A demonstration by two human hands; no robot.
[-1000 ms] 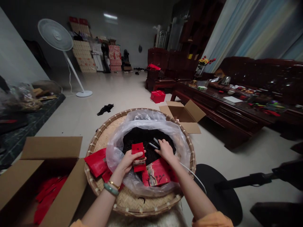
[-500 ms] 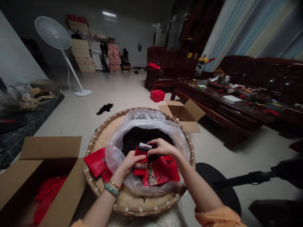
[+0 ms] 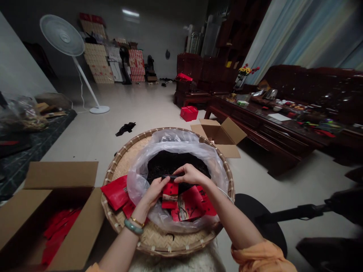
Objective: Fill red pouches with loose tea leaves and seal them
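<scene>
Over the opening of a clear plastic bag (image 3: 136,170), I hold a small red packet (image 3: 170,200) with printed artwork. My left hand (image 3: 155,192) is closed on its upper left side, thumb across the top. The fingers of my right hand (image 3: 189,174) pinch its upper right end, where a narrow dark strip (image 3: 167,176) runs along the top edge. The bag holds dark loose material (image 3: 161,162) resembling tea leaves. More red packets (image 3: 188,204) lie on the bag's near side, below my hands. A round woven bamboo tray (image 3: 119,162) carries the bag.
Another red packet (image 3: 115,192) lies on the tray's left. An open cardboard box (image 3: 82,226) with red packets stands at lower left, another box (image 3: 229,138) beyond the tray. A black round base (image 3: 262,223) is at right, a wooden table (image 3: 263,128) behind it, a white fan (image 3: 99,109) at far left.
The packet's top has tipped, and the white piece that showed above the dark strip is out of sight. My left thumb has moved up to the packet's top edge.
</scene>
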